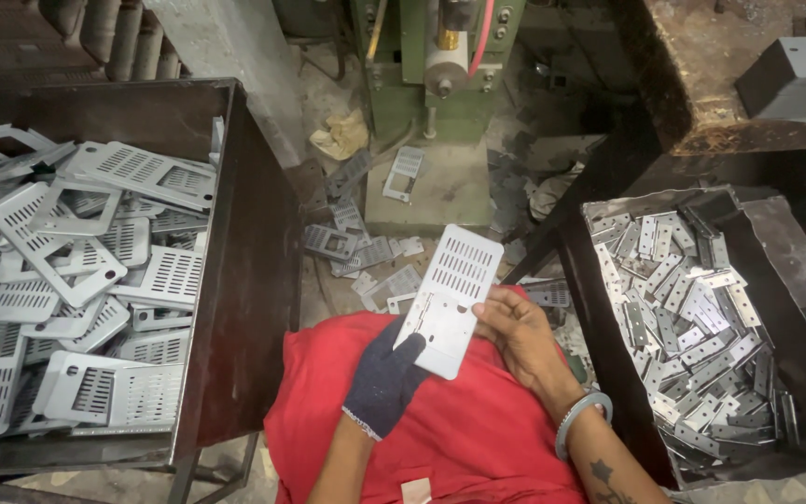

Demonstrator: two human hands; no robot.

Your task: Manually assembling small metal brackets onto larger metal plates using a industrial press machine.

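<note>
1. Dozens of flat grey sheet-metal plates with slotted vents (pixel 76 280), too many and too overlapped to count, lie heaped in the large dark steel bin (pixel 244 280) at far left; some have a rectangular window cut out.
2. Roughly a dozen more slotted plates (pixel 366 252) are scattered on the concrete floor below the one green machine (pixel 440 65), beside a crumpled rag.
3. One left hand (pixel 386 378), in a dark blue knitted glove, rests over the red cloth (pixel 450 439) on the lap; its thumb and fingers pinch the lower edge of the single pale slotted metal plate (pixel 450 299) held up in the middle of the view.
4. One bare right hand (pixel 515 336), with a silver bangle at the wrist, has its fingers curled round the right edge of that same plate, thumb on the face.
5. To handle this plate well, I judge both grips should stay on the edges, clear of the slots and punched holes, with the face tilted flat to the eye so burrs and bent corners show.
6. Scores of small grey punched metal brackets (pixel 692 327), uncountable in the pile, fill the one dark steel tray (pixel 599 308) at right.
</note>
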